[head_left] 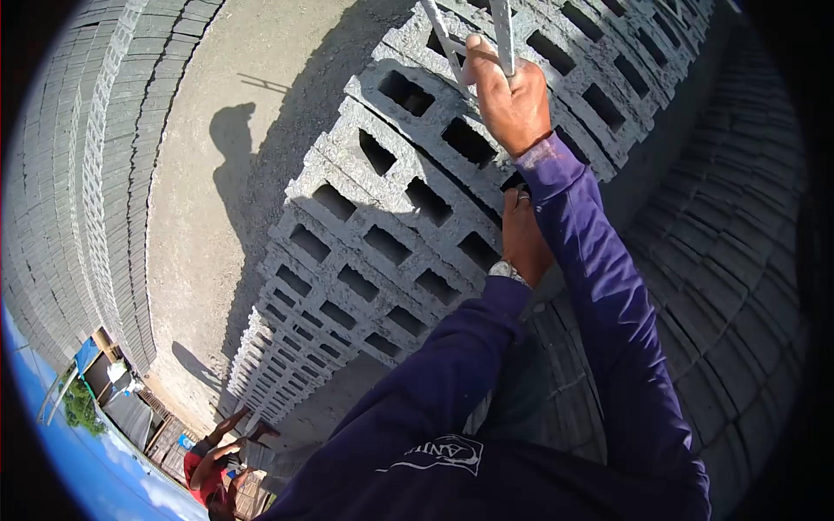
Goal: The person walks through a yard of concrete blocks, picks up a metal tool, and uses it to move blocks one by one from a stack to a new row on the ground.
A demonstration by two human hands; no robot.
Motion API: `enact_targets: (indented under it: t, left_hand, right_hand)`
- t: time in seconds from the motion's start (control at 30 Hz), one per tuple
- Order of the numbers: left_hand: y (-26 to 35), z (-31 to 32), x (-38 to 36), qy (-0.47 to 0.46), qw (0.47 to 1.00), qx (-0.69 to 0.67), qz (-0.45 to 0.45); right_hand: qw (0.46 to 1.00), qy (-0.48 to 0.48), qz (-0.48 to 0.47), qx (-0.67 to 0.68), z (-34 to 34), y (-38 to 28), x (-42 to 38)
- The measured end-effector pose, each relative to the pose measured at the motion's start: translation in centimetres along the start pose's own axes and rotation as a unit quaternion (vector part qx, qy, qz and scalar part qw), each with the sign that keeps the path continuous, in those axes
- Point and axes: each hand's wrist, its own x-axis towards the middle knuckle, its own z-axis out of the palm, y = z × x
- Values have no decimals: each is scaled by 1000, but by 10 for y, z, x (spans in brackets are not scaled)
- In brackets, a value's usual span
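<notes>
long rows of hollow concrete blocks (pixel 391 226) run across a sandy yard (pixel 200 174), with more stacked blocks (pixel 78 191) on the far side. the person's shadow (pixel 239 165) falls on the sand. another person in a red top (pixel 204 473) shows at the lower edge. the right hand (pixel 514 102) is closed around a pale metal handle (pixel 502 35) over the block row. the left hand (pixel 524 239) rests against a block below it, a wristwatch (pixel 506 271) at its wrist; its grip i cannot tell.
</notes>
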Motion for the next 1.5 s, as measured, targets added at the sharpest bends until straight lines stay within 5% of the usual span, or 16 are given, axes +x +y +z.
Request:
enact_targets:
  t: [0.2,0.33,0.53,0.67,0.8,0.93,0.97,1.0,1.07,1.23,1.37,1.47,1.5]
  left_hand:
    - [-7,-13,4,-104,985,130,34]
    - [12,-26,2,-201,957,209,-5]
    - [13,-15,7,-219,952,213,6]
    - [20,-9,7,-200,940,276,15]
    - [21,3,7,-193,921,337,44]
    - [9,1,2,-170,917,360,-9]
    - [20,-3,10,-228,910,326,-120]
    - [20,-8,9,-215,919,330,12]
    - [15,-24,11,-257,918,285,-98]
    - [22,-32,18,-295,893,315,-129]
    - [28,-29,15,-267,899,285,-199]
    - [25,-27,18,-299,910,246,-149]
    - [26,-32,20,-324,873,325,-167]
  right_hand:
    - [999,8,33,-11,1,23,-23]
    - [972,55,162,161,-74,-38,-1]
    - [934,175,159,267,-178,-24,-67]
    - [859,278,260,342,-211,32,-167]
    - [726,439,397,350,-200,92,-239]
    - [663,501,430,354,-175,124,-255]
    - [635,502,456,370,-172,131,-253]
    - [632,501,462,368,-168,137,-250]
    - [667,472,435,378,-171,147,-245]
    - [652,468,448,393,-185,158,-223]
    - [708,420,445,354,-125,196,-222]
    - [752,388,465,262,-92,215,-226]
    - [697,400,495,329,-89,216,-231]
